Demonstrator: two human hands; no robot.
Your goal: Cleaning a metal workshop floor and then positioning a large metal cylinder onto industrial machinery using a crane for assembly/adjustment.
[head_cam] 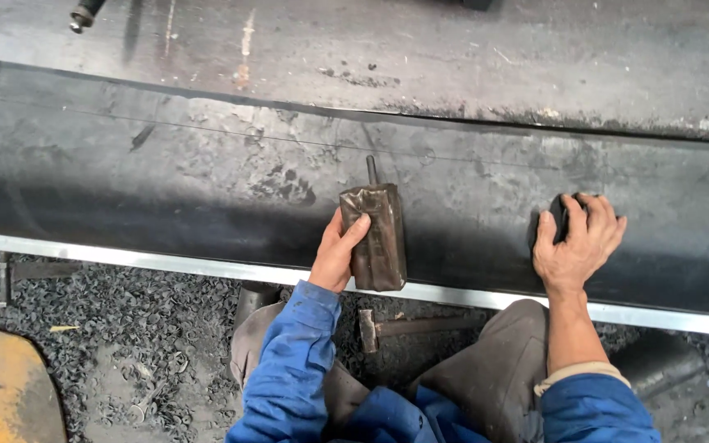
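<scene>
Head view: the left hand is closed around a brown, grimy block with a short metal stem at its far end; the thumb lies over the block's near left edge. The block rests flat on a wide black belt, near the belt's near edge. The right hand is curled loosely over a small dark object that is pressed to the belt, well apart from the block; what the object is cannot be told.

For the block to be worked well, it would best be kept flat and guided with even pressure, while the belt is steadied by the right hand.

The belt is scuffed and marked, and edged near the person by a bright metal strip. A hammer lies on the gritty floor between the knees. Concrete lies beyond the belt.
</scene>
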